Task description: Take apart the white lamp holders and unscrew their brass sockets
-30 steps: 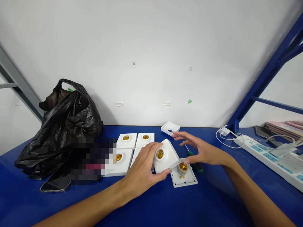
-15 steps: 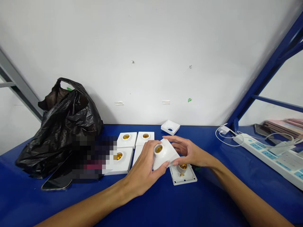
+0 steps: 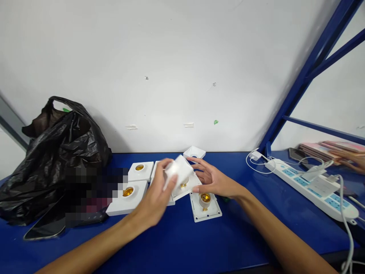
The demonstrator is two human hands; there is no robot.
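One pair not joined: white cover [image 3: 181, 167] pinched in left fingers [image 3: 170, 185], tilted over base [image 3: 182, 193] pinched in right fingers [image 3: 202, 188]. On surface [image 3: 171, 247]: second plate [image 3: 212, 214], cover off; at left, holders [image 3: 139, 173], covers on.

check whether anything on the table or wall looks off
I see no spill or clear damage on the table. One loose white cover lies hollow side up at the back, unlike the capped socket units. The wall has pale strips and a green spot breaking its plain surface.
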